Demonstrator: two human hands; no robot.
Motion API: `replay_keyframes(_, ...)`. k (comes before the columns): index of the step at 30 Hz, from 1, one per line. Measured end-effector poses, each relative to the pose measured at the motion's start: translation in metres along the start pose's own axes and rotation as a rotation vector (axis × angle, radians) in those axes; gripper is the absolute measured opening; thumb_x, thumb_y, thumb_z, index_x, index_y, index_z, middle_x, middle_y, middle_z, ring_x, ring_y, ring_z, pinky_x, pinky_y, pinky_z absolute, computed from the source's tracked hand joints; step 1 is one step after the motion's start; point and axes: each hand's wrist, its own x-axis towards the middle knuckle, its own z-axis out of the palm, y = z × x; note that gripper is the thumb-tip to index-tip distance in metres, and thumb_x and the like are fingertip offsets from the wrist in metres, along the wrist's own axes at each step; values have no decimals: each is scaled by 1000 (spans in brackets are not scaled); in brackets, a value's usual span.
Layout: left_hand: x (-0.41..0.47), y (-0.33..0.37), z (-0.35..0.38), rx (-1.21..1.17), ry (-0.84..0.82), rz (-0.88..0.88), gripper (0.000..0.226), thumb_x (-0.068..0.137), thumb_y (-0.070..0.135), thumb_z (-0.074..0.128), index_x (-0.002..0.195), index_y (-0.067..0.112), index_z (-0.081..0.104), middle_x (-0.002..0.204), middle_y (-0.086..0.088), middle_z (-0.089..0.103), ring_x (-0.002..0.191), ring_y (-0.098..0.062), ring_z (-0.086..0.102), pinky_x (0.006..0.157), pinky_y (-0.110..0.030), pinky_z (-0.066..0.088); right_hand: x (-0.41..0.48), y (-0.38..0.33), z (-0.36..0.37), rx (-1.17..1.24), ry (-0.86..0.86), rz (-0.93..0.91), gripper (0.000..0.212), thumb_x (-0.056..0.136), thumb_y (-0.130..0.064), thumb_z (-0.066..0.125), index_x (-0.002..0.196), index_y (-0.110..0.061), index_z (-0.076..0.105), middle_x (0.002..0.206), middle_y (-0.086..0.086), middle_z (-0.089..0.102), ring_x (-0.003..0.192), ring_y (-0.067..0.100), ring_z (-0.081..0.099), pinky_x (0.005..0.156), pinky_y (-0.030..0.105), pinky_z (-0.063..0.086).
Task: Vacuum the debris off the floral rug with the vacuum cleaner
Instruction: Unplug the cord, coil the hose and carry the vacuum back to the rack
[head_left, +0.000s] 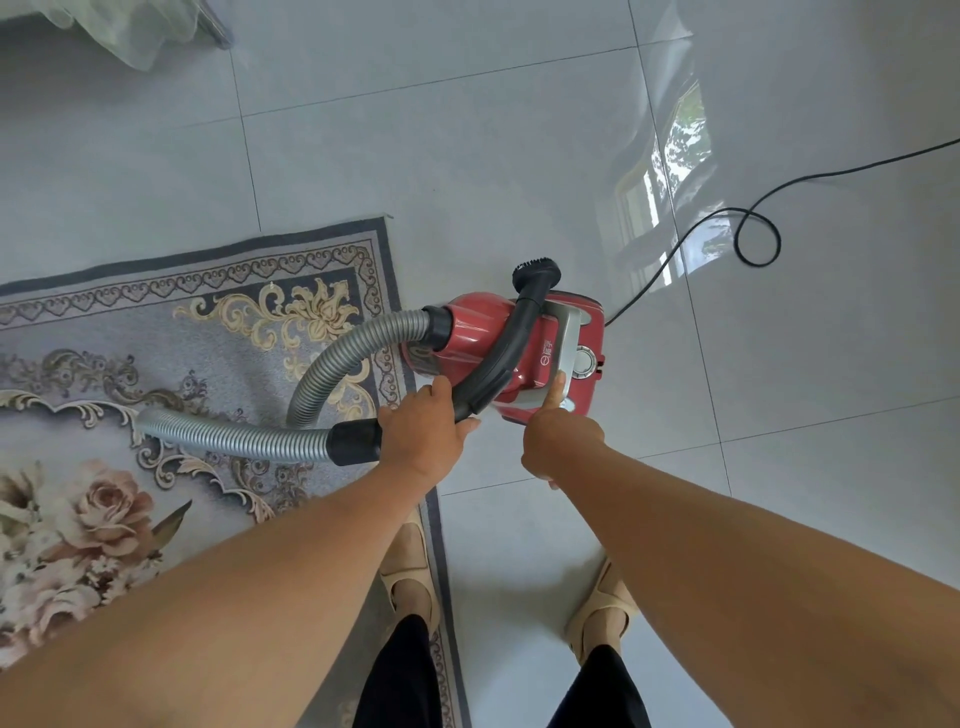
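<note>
A red canister vacuum cleaner (483, 338) sits at the right edge of the floral rug (104, 364), partly on the tiles. Its grey ribbed hose (322, 374) loops over the rug. My left hand (426, 431) grips the black curved hose handle (498, 364), whose round brush nozzle (537, 273) points away from me. My right hand (556, 441) has its index finger stretched out, the tip touching the vacuum's grey carry handle (563, 343) near the control dial; its other fingers are curled. No debris is plain to see on the rug.
Glossy grey floor tiles (519, 156) surround the rug. The black power cord (748, 228) runs from the vacuum's rear and loops to the upper right. A sheer curtain and a furniture leg (218, 31) sit at the top left. My feet (410, 571) stand at the rug's edge.
</note>
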Motion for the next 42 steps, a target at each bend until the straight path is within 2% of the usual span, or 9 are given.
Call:
replay_keyframes(3, -5, -7, -1, -27, 10, 4, 43, 93, 50, 53, 113, 13, 43, 105, -4, 61, 102, -27, 59, 87, -46, 43, 5, 1, 0, 10, -31, 5, 110, 92, -21, 57, 137, -15, -43, 125, 7, 62, 89, 17, 67, 47, 29, 36)
replay_keyframes(8, -13, -27, -13, -128, 48, 7, 40, 94, 48, 51, 107, 11, 42, 92, -6, 62, 88, -30, 63, 76, -45, 51, 14, 5, 3, 11, -28, -26, 118, 88, -27, 61, 134, -17, -47, 127, 8, 61, 95, 24, 69, 82, 34, 54)
replay_keyframes(16, -20, -75, -60, -324, 157, -186, 41, 96, 47, 48, 107, 8, 43, 81, -4, 51, 76, -31, 56, 62, -35, 41, -27, -30, -7, -30, 108, -91, 103, 91, -23, 57, 148, -26, -29, 136, 18, 52, 107, 34, 63, 86, 42, 52)
replay_keyframes(18, -25, -97, -71, -372, 157, -306, 42, 96, 48, 47, 107, 7, 43, 82, -5, 53, 73, -29, 53, 62, -36, 42, -45, -57, -14, -28, 119, -182, 98, 94, -25, 54, 149, -25, -28, 116, 12, 60, 94, 28, 63, 82, 42, 54)
replay_keyframes(25, -68, -201, -76, -477, 18, -600, 47, 95, 51, 47, 112, 7, 43, 89, -11, 61, 74, -32, 61, 65, -42, 54, -97, -148, -38, -46, 142, -399, 87, 98, -24, 48, 153, -26, -20, 98, 3, 64, 70, 17, 57, 67, 36, 52)
replay_keyframes(29, -108, -243, -72, -463, -56, -643, 46, 97, 47, 47, 120, 8, 40, 76, -5, 54, 60, -26, 53, 50, -30, 40, -119, -183, -35, -131, 133, -490, 81, 101, -20, 42, 153, -18, -19, 91, -1, 60, 84, 20, 66, 74, 36, 54)
replay_keyframes(32, -130, -255, -75, -486, -28, -637, 36, 98, 41, 48, 114, 11, 39, 73, -1, 53, 54, -19, 52, 43, -29, 33, -128, -198, -28, -77, 116, -478, 87, 97, -17, 46, 153, -24, -20, 76, 1, 54, 73, 18, 63, 68, 32, 55)
replay_keyframes(36, -141, -262, -80, -552, 9, -654, 35, 98, 41, 49, 113, 11, 38, 74, -1, 53, 56, -17, 52, 46, -31, 35, -145, -212, -23, -102, 72, -448, 91, 95, -16, 51, 153, -28, -19, 80, 2, 54, 71, 16, 62, 63, 29, 51)
replay_keyframes(42, -148, -265, -97, -560, -203, -740, 49, 96, 43, 51, 126, 9, 32, 86, -7, 56, 67, -24, 54, 56, -35, 41, -169, -219, -27, -128, 63, -445, 91, 93, -15, 55, 155, -29, -11, 94, 5, 65, 77, 19, 68, 72, 35, 60)
